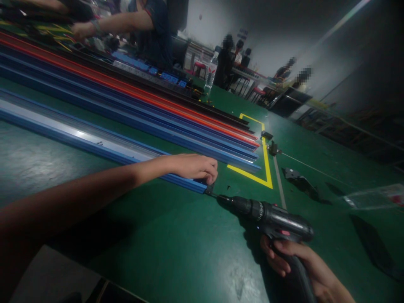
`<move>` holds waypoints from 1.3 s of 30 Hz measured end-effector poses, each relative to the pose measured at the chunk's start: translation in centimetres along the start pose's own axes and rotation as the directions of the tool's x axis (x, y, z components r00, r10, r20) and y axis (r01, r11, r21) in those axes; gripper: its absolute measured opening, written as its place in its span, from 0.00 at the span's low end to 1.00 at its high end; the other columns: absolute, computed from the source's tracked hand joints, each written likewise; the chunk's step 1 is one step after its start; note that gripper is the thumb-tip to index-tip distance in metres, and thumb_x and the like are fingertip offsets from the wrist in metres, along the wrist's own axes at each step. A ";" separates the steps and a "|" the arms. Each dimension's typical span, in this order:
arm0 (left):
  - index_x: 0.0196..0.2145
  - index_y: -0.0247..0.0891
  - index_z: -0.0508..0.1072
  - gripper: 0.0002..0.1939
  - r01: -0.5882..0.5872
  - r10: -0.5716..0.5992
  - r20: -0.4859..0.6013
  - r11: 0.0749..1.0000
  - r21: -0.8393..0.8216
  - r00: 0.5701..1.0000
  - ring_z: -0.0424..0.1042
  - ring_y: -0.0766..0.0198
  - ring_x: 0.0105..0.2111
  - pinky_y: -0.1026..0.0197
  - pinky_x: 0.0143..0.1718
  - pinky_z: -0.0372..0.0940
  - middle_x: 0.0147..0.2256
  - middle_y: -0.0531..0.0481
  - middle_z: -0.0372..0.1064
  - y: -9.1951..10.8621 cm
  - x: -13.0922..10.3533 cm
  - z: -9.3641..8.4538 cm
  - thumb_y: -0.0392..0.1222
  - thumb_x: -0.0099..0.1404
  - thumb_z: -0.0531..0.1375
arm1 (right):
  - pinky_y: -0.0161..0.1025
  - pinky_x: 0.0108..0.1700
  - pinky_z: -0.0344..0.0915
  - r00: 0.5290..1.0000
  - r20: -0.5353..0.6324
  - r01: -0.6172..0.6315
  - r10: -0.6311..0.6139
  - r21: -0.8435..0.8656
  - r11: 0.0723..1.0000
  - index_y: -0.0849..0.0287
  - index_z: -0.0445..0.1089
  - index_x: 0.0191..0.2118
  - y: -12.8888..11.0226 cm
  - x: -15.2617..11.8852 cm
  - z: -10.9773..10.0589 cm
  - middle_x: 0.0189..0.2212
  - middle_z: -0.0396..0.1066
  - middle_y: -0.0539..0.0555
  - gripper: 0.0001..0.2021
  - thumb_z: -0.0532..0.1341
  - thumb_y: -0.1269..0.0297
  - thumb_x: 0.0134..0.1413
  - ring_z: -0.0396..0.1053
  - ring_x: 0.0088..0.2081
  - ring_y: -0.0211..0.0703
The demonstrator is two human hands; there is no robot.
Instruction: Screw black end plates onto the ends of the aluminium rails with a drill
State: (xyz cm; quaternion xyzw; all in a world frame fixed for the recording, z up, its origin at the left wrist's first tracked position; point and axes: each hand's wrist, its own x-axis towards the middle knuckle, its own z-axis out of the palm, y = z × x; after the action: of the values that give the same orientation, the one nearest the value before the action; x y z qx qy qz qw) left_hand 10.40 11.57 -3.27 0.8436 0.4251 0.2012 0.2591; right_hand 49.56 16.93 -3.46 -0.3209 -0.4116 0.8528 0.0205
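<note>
My right hand is wrapped round the handle of a black cordless drill, a finger near its trigger. The drill points left, its bit reaching a small black end piece at the tip of a long blue rail. Over that same end lies my left hand, fingers curled down onto the rail and the end piece. The rail runs off to the left, with a pale, shiny inner face. Whatever my left fingertips pinch is partly hidden beneath the hand.
More blue rails and orange rails lie side by side behind. Yellow tape marks the green table. A water bottle stands farther back. To the right are dark metal parts and a plastic bag. A co-worker's arm reaches in across the table.
</note>
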 end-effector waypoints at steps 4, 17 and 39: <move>0.35 0.40 0.77 0.11 0.010 -0.010 0.003 1.000 0.012 1.000 0.69 0.69 0.35 0.68 0.37 0.61 0.39 0.51 0.68 0.1 0.0 0.0 0.31 0.69 0.55 | 0.32 0.25 0.61 1.000 -0.006 0.009 -0.009 -0.023 1.000 0.69 0.77 0.34 -0.1 0.0 0.1 0.20 0.65 0.50 0.11 0.68 0.63 0.56 0.57 0.19 0.30; 0.36 0.39 0.76 0.11 0.014 -0.014 0.019 1.000 0.016 1.000 0.69 0.69 0.36 0.68 0.38 0.61 0.39 0.51 0.67 0.1 0.0 -0.1 0.31 0.69 0.54 | 0.31 0.25 0.60 0.999 -0.033 0.009 -0.010 -0.006 1.000 0.69 0.77 0.33 0.1 -0.1 0.0 0.20 0.65 0.50 0.10 0.68 0.64 0.55 0.57 0.19 0.29; 0.35 0.40 0.76 0.11 0.005 -0.005 0.011 1.000 0.017 1.000 0.69 0.70 0.35 0.68 0.38 0.61 0.39 0.52 0.67 0.1 0.0 0.0 0.30 0.69 0.55 | 0.30 0.22 0.60 0.992 -0.110 0.057 -0.058 -0.013 0.998 0.68 0.78 0.34 0.9 -0.1 -0.3 0.24 0.69 0.52 0.11 0.70 0.63 0.51 0.55 0.18 0.27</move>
State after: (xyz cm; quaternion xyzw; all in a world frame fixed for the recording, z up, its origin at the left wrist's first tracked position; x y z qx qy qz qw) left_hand 10.43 11.52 -3.18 0.8458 0.4273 0.1924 0.2548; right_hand 49.97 16.53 -4.16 -0.3557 -0.4231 0.8307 0.0660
